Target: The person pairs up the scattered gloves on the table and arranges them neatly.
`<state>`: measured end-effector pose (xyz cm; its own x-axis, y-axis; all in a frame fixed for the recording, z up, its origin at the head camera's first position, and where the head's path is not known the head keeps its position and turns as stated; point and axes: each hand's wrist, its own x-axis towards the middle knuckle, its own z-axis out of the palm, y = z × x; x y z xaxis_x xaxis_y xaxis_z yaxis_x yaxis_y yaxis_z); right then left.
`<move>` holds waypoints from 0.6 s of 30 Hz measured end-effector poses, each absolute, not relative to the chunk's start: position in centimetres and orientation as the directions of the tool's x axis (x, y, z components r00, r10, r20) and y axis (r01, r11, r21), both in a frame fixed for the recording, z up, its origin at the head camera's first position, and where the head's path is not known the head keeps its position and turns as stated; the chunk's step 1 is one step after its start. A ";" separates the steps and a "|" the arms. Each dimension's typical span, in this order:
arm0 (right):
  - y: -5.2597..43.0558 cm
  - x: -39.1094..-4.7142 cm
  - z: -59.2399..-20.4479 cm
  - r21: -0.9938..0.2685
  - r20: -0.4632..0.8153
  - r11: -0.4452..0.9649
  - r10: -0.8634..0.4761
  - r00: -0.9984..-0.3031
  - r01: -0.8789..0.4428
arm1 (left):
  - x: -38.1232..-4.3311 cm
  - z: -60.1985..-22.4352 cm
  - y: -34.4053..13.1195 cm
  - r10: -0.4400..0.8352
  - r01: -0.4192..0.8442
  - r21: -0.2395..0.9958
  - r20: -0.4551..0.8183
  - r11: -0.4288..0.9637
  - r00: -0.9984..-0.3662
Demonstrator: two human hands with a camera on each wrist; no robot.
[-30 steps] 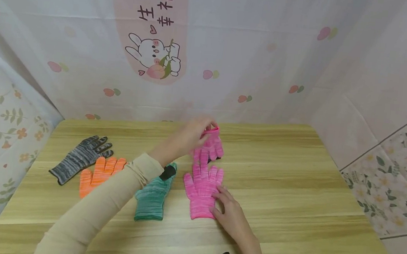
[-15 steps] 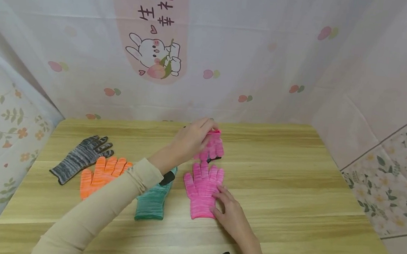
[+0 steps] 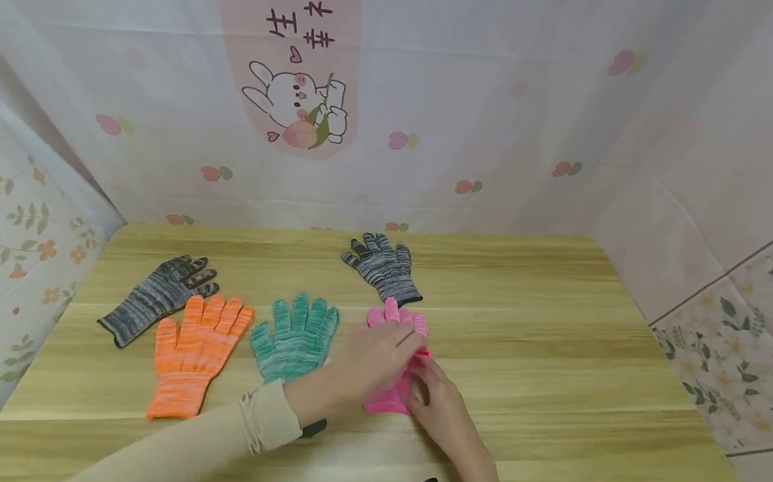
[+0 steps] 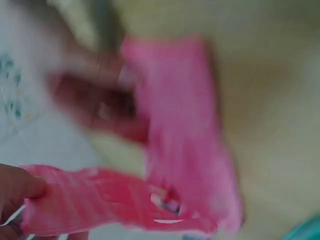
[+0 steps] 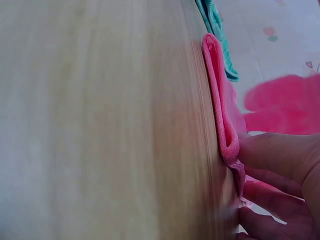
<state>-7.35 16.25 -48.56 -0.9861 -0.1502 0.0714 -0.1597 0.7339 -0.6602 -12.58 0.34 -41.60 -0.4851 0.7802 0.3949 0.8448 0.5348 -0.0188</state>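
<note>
In the head view, a pink knit glove (image 3: 387, 403) lies flat on the table, fingers pointing away. My right hand (image 3: 443, 408) rests at its right edge, thumb and fingertips touching it. My left hand (image 3: 374, 356) holds a second pink glove over the first. The left wrist view shows this held glove (image 4: 90, 200) pinched near its cuff and stretched toward the flat glove (image 4: 180, 100); that picture is blurred. In the right wrist view, the flat glove's cuff (image 5: 222, 115) stands slightly parted beside my right thumb. My left hand hides much of both pink gloves.
A teal glove (image 3: 294, 337) lies left of the pink ones, with an orange glove (image 3: 194, 354) and a grey glove (image 3: 157, 299) farther left. Another grey glove (image 3: 383, 268) lies near the back edge. Patterned cloth (image 3: 485, 110) hangs behind the wooden table (image 3: 593, 357).
My left hand has brought the second pink glove from the back toward me, over the flat one. The grey glove beneath it is now uncovered. My right hand has stayed put.
</note>
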 end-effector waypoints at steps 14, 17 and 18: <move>16.3 -7.4 -48.7 -0.660 0.014 0.743 -0.132 -0.991 -0.109 | -7.8 -46.1 -0.1 0.764 0.781 0.012 0.199 0.624 -0.614; 16.3 -7.5 -48.7 -0.653 0.007 0.751 -0.125 -0.992 -0.100 | -7.7 -46.3 -0.4 0.743 0.752 -0.002 0.162 0.659 -0.650; 16.3 -7.5 -48.7 -0.652 0.008 0.752 -0.126 -0.992 -0.101 | -7.7 -46.3 -0.5 0.733 0.742 -0.002 0.157 0.670 -0.661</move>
